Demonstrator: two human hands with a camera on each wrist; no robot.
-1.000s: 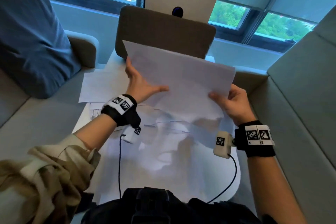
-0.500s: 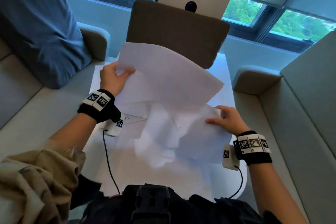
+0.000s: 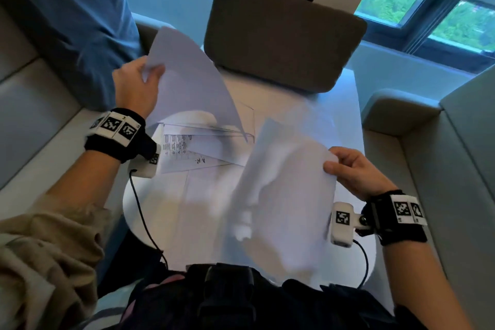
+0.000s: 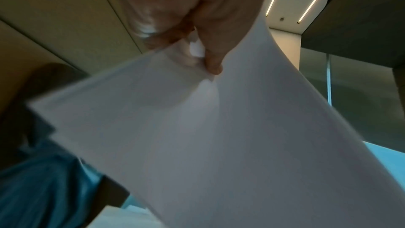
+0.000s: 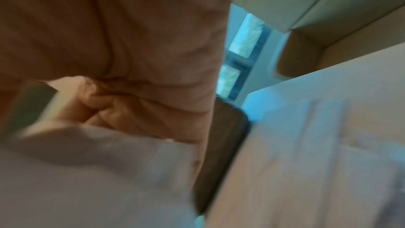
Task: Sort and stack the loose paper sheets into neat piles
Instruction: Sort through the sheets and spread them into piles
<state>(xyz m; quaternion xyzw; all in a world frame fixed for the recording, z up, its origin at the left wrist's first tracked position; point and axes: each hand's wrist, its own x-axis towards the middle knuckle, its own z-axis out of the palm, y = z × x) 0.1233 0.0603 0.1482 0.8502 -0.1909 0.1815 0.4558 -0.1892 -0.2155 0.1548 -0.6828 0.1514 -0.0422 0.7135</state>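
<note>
Sheets have split: my left hand (image 3: 135,86) now pinches one sheet (image 3: 187,83) upper left, my right hand (image 3: 353,171) grips another (image 3: 289,195); sorting proceeds.

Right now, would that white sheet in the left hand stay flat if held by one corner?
Probably not: the white paper sheet already bows where the left hand pinches it. Likely light, since a pinch carries it.
</note>
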